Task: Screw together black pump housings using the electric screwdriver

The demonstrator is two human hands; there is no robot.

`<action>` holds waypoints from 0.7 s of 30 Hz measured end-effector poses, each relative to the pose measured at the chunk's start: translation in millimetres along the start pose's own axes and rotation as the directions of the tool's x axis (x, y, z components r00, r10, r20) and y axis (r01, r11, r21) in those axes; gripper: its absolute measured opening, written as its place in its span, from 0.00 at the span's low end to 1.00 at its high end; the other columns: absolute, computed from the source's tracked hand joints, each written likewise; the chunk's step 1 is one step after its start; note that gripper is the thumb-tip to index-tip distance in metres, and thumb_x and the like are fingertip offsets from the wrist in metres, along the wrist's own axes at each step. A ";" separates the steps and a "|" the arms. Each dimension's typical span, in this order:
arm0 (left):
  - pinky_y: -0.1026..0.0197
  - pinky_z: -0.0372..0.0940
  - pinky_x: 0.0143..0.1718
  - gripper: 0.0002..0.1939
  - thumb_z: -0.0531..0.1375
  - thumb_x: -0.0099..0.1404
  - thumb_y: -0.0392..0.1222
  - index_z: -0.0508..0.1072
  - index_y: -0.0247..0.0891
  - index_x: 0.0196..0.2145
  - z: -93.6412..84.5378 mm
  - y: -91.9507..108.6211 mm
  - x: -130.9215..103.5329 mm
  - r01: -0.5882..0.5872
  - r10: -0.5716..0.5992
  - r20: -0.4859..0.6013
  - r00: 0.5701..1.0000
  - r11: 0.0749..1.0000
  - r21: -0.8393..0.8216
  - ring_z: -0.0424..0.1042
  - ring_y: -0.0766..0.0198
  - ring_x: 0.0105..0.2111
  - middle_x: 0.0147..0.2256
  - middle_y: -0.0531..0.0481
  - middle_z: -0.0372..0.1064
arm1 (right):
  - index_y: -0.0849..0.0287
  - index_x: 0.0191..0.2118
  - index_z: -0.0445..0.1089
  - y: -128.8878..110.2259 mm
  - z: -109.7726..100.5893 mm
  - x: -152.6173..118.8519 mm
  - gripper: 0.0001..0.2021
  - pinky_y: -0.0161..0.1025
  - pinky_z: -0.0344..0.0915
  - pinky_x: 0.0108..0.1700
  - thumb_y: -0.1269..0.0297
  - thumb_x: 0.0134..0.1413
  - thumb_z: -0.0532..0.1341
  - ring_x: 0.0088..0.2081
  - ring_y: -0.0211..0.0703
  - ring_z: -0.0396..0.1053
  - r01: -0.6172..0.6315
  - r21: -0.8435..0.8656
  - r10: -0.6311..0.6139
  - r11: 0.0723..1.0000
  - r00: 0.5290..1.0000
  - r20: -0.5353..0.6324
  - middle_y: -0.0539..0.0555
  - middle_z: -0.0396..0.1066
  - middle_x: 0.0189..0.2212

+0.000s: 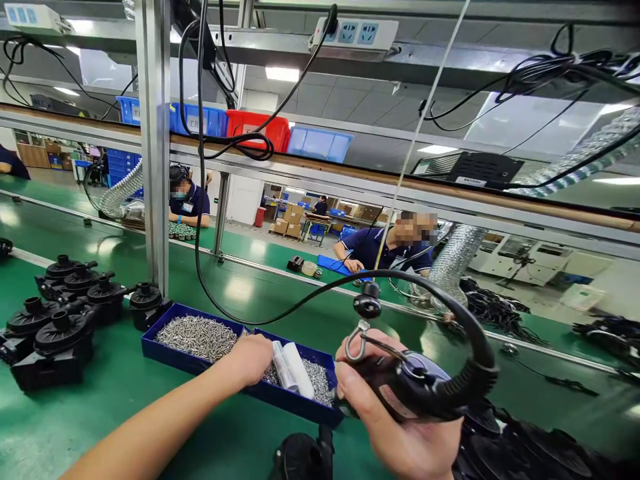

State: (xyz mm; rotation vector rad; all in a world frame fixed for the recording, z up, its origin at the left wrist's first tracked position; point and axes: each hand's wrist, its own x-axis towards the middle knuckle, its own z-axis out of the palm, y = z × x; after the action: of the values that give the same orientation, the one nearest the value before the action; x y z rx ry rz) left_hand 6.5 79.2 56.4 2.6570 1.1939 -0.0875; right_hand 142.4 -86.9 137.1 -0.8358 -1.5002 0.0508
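Note:
My left hand (254,359) reaches into a long blue tray (200,363) of small metal screws (199,335). Its fingers curl down among them, and what they pinch is hidden. In my right hand (395,427), closed around its body, is a black electric screwdriver (420,377), lying tilted toward the tray. A metal hook at its top meets a black ball fitting (367,301) on a pale hanging line, and a thick black cable arches from its rear. Two white cylinders (296,370) lie in the tray. Below it sits a black round-topped part (303,457), cut off by the lower edge.
Several black pump-like housings (63,333) stand on the green bench (115,413) at left. More black parts (520,447) lie at lower right. A metal post (156,153) rises behind the tray. Across the bench, a person (385,247) works beside a silver duct (455,260).

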 end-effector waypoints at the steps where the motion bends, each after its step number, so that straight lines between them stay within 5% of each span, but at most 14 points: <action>1: 0.54 0.74 0.50 0.12 0.68 0.57 0.29 0.86 0.35 0.39 0.0 0.7 -0.5 0.014 -0.014 -0.005 1.000 1.000 -0.013 0.82 0.44 0.46 0.40 0.38 0.84 | 0.55 0.41 0.75 0.6 -0.1 -0.5 0.03 0.41 0.70 0.28 0.71 0.64 0.67 0.31 0.46 0.75 -0.007 0.000 0.007 1.000 1.000 -0.006 0.54 0.72 0.35; 6: 0.57 0.72 0.49 0.08 0.68 0.61 0.36 0.86 0.36 0.38 -4.3 -3.0 -9.3 0.057 -0.064 -0.057 0.996 0.992 -0.109 0.81 0.48 0.47 0.41 0.40 0.84 | 0.53 0.39 0.72 -4.8 4.9 0.4 0.05 0.41 0.68 0.31 0.70 0.66 0.66 0.29 0.42 0.71 -0.057 0.023 0.057 0.998 0.998 -0.022 0.51 0.70 0.33; 11: 0.58 0.68 0.46 0.07 0.63 0.68 0.38 0.82 0.39 0.35 2.1 2.8 -47.4 -0.018 -0.015 -0.145 0.989 0.973 -0.229 0.79 0.53 0.45 0.40 0.44 0.82 | 0.53 0.38 0.74 -8.4 3.5 2.1 0.05 0.37 0.67 0.28 0.70 0.64 0.67 0.29 0.41 0.71 -0.154 0.138 0.159 0.978 0.987 -0.033 0.50 0.71 0.33; 13: 0.60 0.66 0.39 0.06 0.62 0.67 0.35 0.79 0.40 0.33 11.4 6.9 -64.7 -0.056 0.027 -0.088 0.996 0.936 -0.348 0.78 0.57 0.39 0.36 0.49 0.81 | 0.52 0.39 0.75 -8.2 1.5 1.4 0.06 0.36 0.67 0.26 0.71 0.63 0.69 0.26 0.39 0.71 -0.171 0.205 0.176 0.964 0.984 -0.005 0.50 0.72 0.33; 15: 0.63 0.63 0.32 0.06 0.63 0.62 0.30 0.75 0.40 0.30 21.4 8.6 -73.8 -0.005 0.073 0.107 0.992 0.849 -0.529 0.76 0.62 0.32 0.30 0.53 0.78 | 0.52 0.40 0.75 -9.6 1.0 -0.3 0.05 0.36 0.68 0.25 0.69 0.63 0.70 0.23 0.36 0.70 -0.202 0.269 0.205 0.942 0.979 0.016 0.50 0.72 0.34; 18: 0.65 0.60 0.26 0.11 0.59 0.58 0.24 0.71 0.39 0.25 32.6 7.6 -68.3 0.219 0.197 0.476 0.857 0.698 -0.682 0.68 0.67 0.23 0.24 0.57 0.70 | 0.53 0.41 0.75 -15.4 1.0 -2.6 0.06 0.35 0.69 0.25 0.63 0.64 0.72 0.22 0.34 0.70 -0.296 0.355 0.312 0.887 0.950 0.012 0.50 0.71 0.36; 21: 0.66 0.62 0.23 0.13 0.55 0.60 0.24 0.68 0.38 0.22 39.1 6.7 -52.7 0.349 0.295 0.636 0.714 0.637 -0.688 0.68 0.68 0.21 0.22 0.56 0.69 | 0.53 0.40 0.73 -21.7 -4.7 -1.0 0.08 0.35 0.69 0.25 0.59 0.65 0.71 0.21 0.35 0.71 -0.366 0.404 0.354 0.838 0.929 0.106 0.50 0.70 0.35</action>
State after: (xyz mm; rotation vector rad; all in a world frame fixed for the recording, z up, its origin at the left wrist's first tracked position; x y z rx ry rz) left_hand -22.2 27.4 27.4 1.5514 0.7307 -0.4472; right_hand 136.5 -105.3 148.0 -0.7542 -1.2709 0.6488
